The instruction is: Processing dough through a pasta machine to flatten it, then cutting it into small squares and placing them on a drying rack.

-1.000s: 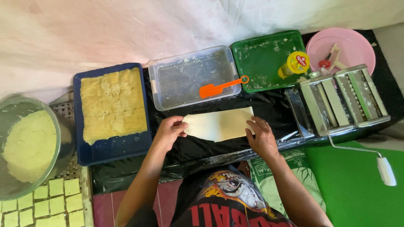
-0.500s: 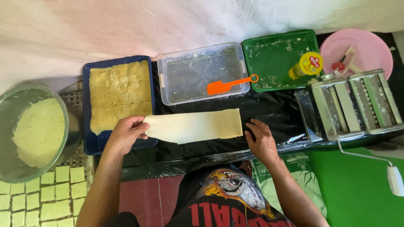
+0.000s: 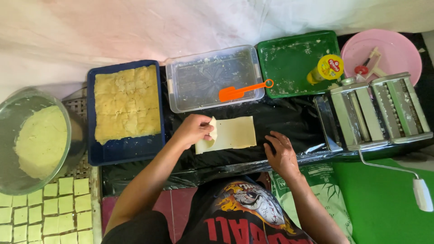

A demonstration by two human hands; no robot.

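On the black plastic work sheet (image 3: 289,119), the pale rectangular dough sheet (image 3: 233,133) is pinched at its folded left edge by the left hand (image 3: 195,130) while the right hand (image 3: 281,152) rests spread just beside it, so the thin dough could be torn or stuck to itself if lifted unevenly

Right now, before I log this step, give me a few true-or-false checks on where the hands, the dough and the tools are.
1. The left hand pinches the folded left end of the dough sheet. True.
2. The right hand turns the pasta roller by its crank. False: it rests flat on the black plastic sheet, right of the dough.
3. The orange spatula lies on the clear container. True.
4. The blue tray is empty. False: it holds a scored yellow slab.
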